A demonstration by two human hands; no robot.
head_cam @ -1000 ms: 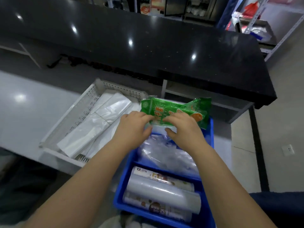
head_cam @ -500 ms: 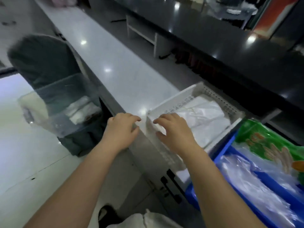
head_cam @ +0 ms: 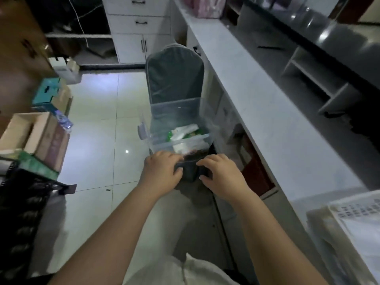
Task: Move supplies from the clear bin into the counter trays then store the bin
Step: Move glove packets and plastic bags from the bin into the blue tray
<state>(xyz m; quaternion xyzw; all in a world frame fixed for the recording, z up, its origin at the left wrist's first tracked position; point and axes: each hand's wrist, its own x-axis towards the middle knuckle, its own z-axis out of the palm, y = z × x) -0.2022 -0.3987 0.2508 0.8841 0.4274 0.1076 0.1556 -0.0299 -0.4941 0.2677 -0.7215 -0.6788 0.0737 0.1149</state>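
Note:
The clear bin (head_cam: 174, 114) stands on the seat of a grey chair (head_cam: 174, 73) beside the long white counter (head_cam: 267, 112). Inside it lie white plastic packets (head_cam: 185, 130) and a green packet (head_cam: 170, 136). My left hand (head_cam: 161, 171) hovers at the bin's near edge, fingers loosely curled, with nothing in it. To its right, my right hand (head_cam: 224, 177) is over the front of the chair seat, also with nothing in it. A corner of the white perforated counter tray (head_cam: 349, 210) shows at the lower right, blurred.
Cardboard boxes (head_cam: 30, 132) and a black crate (head_cam: 24, 202) line the left side. White cabinets (head_cam: 139, 29) stand at the back. A dark raised counter (head_cam: 339, 38) runs along the right. Pale tiled floor (head_cam: 96, 140) lies between the boxes and the chair.
My view has swung left from the blue and white trays to the clear bin on the chair. Both hands left the green packet in the blue tray and now reach the bin, holding nothing.

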